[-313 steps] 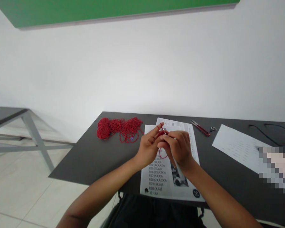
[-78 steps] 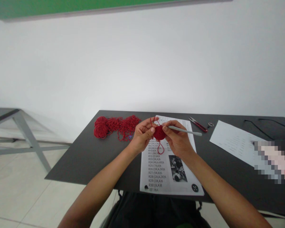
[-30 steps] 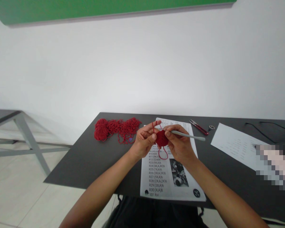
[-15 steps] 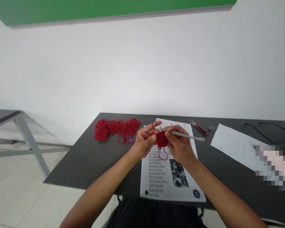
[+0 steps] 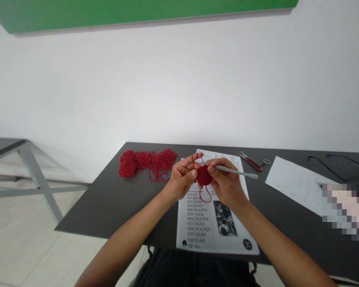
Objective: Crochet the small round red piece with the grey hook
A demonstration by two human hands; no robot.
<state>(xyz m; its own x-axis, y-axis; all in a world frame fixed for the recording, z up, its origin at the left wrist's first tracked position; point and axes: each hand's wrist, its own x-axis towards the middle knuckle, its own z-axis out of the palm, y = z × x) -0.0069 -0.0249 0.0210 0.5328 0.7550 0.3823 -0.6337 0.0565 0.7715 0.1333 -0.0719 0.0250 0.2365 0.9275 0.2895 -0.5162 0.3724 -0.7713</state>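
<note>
Above a printed pattern sheet [image 5: 197,235], both hands meet at a small round piece of red crochet [image 5: 204,175]. My left hand [image 5: 182,176] pinches the piece's left edge between thumb and fingers, its index finger stretched out with red yarn [image 5: 193,159] looped over it. My right hand [image 5: 225,179] grips a crochet hook [image 5: 236,170] with a grey handle pointing right; its tip is at the top edge of the piece. A loose yarn tail [image 5: 206,200] hangs in a loop below the crochet.
On the dark table [image 5: 107,211], a ball of red yarn [image 5: 127,164] lies at the left beside a tangled heap of yarn [image 5: 161,161]. Red-handled thread snips [image 5: 250,161] with a ring lie behind the right hand. Another paper [image 5: 296,183] and eyeglasses [image 5: 329,169] are farther right.
</note>
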